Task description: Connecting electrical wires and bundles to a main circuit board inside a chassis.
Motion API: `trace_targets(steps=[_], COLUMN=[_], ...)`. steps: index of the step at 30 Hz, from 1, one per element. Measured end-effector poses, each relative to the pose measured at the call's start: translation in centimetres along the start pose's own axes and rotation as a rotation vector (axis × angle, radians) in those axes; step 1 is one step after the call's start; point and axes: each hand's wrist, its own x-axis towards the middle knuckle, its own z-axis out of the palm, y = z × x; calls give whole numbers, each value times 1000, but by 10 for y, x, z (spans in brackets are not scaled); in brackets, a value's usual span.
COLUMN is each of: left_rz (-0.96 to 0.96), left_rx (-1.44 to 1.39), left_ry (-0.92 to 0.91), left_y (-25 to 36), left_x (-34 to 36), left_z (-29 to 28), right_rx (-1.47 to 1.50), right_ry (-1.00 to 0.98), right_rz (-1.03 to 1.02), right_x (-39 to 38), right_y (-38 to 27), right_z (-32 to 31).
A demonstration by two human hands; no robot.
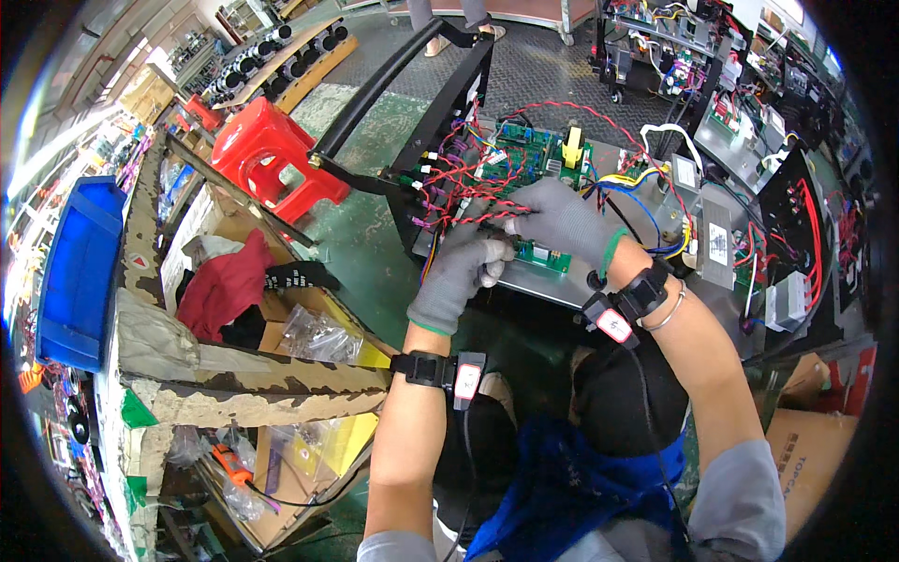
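Both my hands wear grey knit gloves with green cuffs and work close together at the near edge of an open electronic chassis (552, 286). My left hand (451, 276) has its fingers curled together; what they pinch is hidden. Just right of it, my right hand (567, 223) closes its fingertips on red twisted wires (473, 178), which spread in a tangle over the board's left side. Green circuit boards (545, 257) lie under and beside my hands. A yellow transformer (572, 148) stands behind them. At the left rises the chassis's black panel with a handle frame (375, 103).
A red plastic stool (272, 155) stands beyond the chassis at left. Nearer is a worn wooden bench frame (272, 386) with bagged parts and a red cloth (225, 286). A blue bin (82, 272) hangs at far left. More chassis (740, 140) fill the right; a cardboard box (810, 459) sits lower right.
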Motion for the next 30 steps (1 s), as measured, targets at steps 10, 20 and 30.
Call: trace_targets(steps=[10, 20, 30], left_rz=[182, 193, 177], left_rx=[418, 552, 622], left_ry=[171, 147, 235], left_y=[-12, -13, -16], left_x=[-13, -9, -11], left_z=[4, 3, 7], right_rx=[-202, -285, -145], right_ry=[33, 50, 13], right_rz=[-101, -42, -75], right_x=[4, 3, 8], right_y=[8, -1, 1], right_z=[17, 21, 12])
